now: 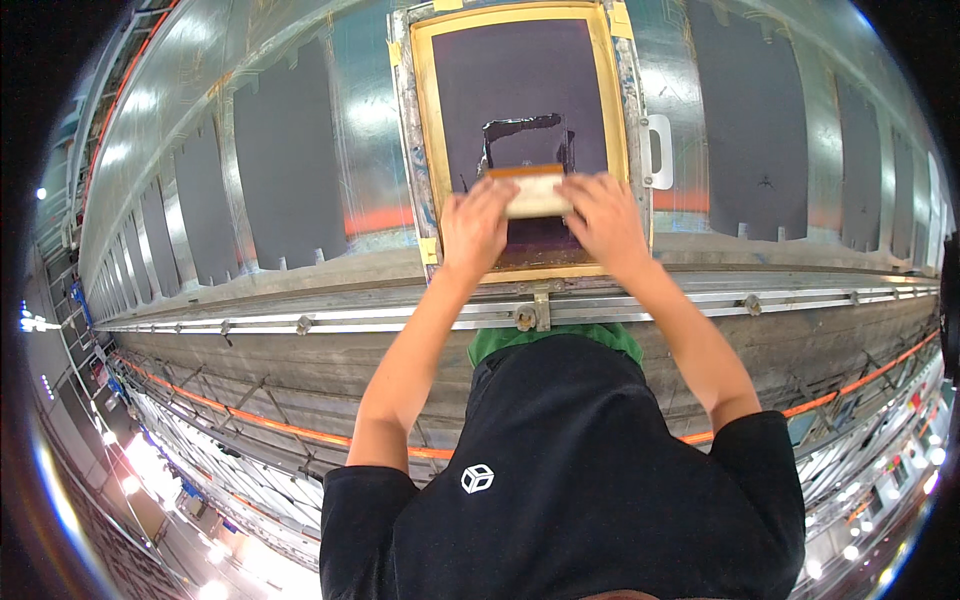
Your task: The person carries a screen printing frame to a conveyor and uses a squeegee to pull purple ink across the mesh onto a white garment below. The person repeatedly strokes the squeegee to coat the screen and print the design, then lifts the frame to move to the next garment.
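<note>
A squeegee [532,202] with a pale handle and an orange-brown blade edge lies crosswise over the dark purple mesh of a printing screen [510,65]. My left hand [478,220] grips its left end and my right hand [600,215] its right end, both with fingers wrapped on it. Glossy black ink [520,123] shows on the mesh just beyond the blade. The screen has a yellow-taped inner border in a worn metal frame [404,100], with a white handle [660,150] on its right side.
A long metal printing table [365,110] runs left and right, bearing several dark grey panels [280,160] [750,130]. A metal rail [400,318] with clamps follows its near edge. Orange bars [250,411] and racks are below, near my body.
</note>
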### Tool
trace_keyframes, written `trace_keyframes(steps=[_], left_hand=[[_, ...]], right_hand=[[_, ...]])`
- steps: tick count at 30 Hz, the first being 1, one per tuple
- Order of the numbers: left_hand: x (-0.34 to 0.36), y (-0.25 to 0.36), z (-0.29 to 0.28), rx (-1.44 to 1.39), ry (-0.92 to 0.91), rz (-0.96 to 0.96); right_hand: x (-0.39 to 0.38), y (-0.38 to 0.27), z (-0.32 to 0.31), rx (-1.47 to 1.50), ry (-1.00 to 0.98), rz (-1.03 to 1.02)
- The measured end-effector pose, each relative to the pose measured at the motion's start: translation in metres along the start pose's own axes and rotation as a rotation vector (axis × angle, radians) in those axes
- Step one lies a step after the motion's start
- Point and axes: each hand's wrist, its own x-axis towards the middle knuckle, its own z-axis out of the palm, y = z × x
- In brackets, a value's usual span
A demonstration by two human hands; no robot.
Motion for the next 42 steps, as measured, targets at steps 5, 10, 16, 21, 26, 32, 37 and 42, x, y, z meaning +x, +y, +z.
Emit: trace_keyframes(steps=[5,10,16,21,26,32,37,42], left_hand=[[0.078,-0.024,0.002,-0.069,0.013,-0.007],[0.043,-0.010,0.009,-0.016,-0.088,0.017],[-0.046,0.016,0.016,0.046,-0.123,0.013],[-0.061,0.020,0.012,0.033,-0.146,-0.006],[-0.064,0.025,0.001,-0.013,-0.185,-0.001],[-0.100,0.013,-0.025,-0.074,-0.092,-0.032],[-0.139,-0.055,-0.080,-0.032,-0.063,-0.099],[-0.187,-0.184,-0.163,-0.022,-0.125,-0.156]], right_hand=[[0.068,0.036,0.000,-0.035,0.073,-0.041],[0.025,0.030,0.011,0.060,0.027,0.016],[-0.043,0.022,-0.005,0.275,-0.137,0.141],[-0.001,0.131,-0.028,0.169,0.448,0.516],[0.038,0.178,0.015,0.496,0.371,0.595],[0.065,0.109,-0.018,0.403,0.455,0.511],[0.107,-0.003,0.028,0.405,0.437,0.567],[0.151,-0.094,0.161,0.469,0.505,0.478]])
